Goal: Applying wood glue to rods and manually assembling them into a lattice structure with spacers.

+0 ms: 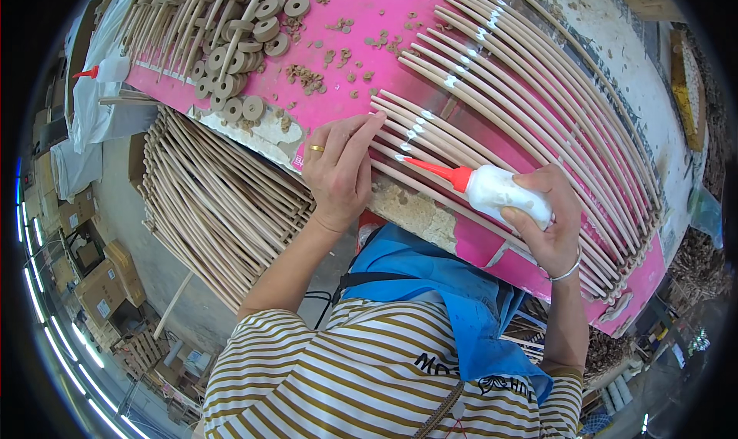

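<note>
A white squeeze glue bottle (511, 197) with a long red nozzle lies tilted in my right hand (555, 216), which is wrapped round it. Its tip points left, just over the nearer wooden rods (438, 143) laid side by side on the pink board. White glue dabs (417, 131) form a line across several rods near their left ends. A second line of dabs (469, 58) crosses the farther rods. My left hand (338, 162), with a gold ring, has its fingers stretched out and the fingertips against the rods' left ends. Its thumb is mostly hidden.
Wooden discs with holes (265, 30) and rods fitted with discs (173, 16) are heaped at the far left of the pink board (338, 70). Small wooden bits lie scattered there. Another red-tipped bottle (114, 68) stands left. Below hangs a large stack of rods (215, 201).
</note>
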The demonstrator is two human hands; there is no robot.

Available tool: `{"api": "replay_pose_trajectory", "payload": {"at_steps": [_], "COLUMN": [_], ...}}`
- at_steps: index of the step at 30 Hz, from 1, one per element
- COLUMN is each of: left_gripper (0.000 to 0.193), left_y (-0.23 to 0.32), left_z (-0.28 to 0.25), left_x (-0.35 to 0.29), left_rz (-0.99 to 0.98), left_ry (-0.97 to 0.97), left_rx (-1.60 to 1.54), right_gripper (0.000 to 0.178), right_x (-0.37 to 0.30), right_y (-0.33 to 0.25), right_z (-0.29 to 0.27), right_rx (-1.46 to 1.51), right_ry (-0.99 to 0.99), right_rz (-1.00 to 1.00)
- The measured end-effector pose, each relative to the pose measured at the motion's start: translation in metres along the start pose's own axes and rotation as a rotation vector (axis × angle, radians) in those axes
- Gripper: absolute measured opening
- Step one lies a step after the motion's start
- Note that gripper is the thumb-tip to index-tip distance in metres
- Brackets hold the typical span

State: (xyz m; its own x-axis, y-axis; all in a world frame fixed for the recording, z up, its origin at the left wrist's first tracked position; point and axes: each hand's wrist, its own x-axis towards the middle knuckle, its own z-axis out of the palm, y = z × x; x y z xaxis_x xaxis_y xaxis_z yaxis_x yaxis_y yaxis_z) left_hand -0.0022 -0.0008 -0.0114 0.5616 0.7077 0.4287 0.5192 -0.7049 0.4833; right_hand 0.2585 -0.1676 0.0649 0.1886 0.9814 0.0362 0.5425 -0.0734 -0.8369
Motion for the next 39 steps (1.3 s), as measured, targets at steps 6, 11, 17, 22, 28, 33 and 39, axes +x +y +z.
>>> {"api": "replay_pose_trajectory", "payload": {"at_steps": [6, 11, 17, 22, 28, 33, 39], "left_gripper": [0.051, 0.045, 0.045, 0.046, 0.045, 0.026, 0.041], "left_y": [-0.001, 0.004, 0.003, 0.001, 0.006, -0.061, -0.011], "left_z": [0.001, 0.000, 0.000, -0.005, 0.011, 0.034, 0.015], "left_x": [0.000, 0.000, -0.003, -0.003, 0.004, -0.050, -0.008], "left_rz": [0.015, -0.006, -0.023, -0.024, -0.037, -0.259, 0.037], "left_ry": [0.067, 0.095, 0.077, 0.077, 0.018, 0.058, 0.017], "left_rx": [0.009, 0.029, 0.050, 0.069, 0.045, -0.689, 0.032], "right_gripper": [0.041, 0.041, 0.039, 0.038, 0.039, 0.047, 0.073], "right_x": [-0.002, -0.006, -0.004, -0.004, -0.020, -0.050, -0.166], "right_y": [-0.006, -0.003, -0.005, -0.005, 0.005, 0.019, 0.057], "right_z": [0.002, 0.009, 0.016, 0.020, -0.002, -0.022, -0.097], "right_rx": [0.044, 0.038, 0.053, 0.030, 0.029, 0.357, 0.786], "right_ry": [0.029, 0.012, 0.009, 0.009, 0.048, 0.266, 1.126], "right_rz": [0.044, -0.006, -0.004, -0.032, -0.006, 0.227, 0.269]}}
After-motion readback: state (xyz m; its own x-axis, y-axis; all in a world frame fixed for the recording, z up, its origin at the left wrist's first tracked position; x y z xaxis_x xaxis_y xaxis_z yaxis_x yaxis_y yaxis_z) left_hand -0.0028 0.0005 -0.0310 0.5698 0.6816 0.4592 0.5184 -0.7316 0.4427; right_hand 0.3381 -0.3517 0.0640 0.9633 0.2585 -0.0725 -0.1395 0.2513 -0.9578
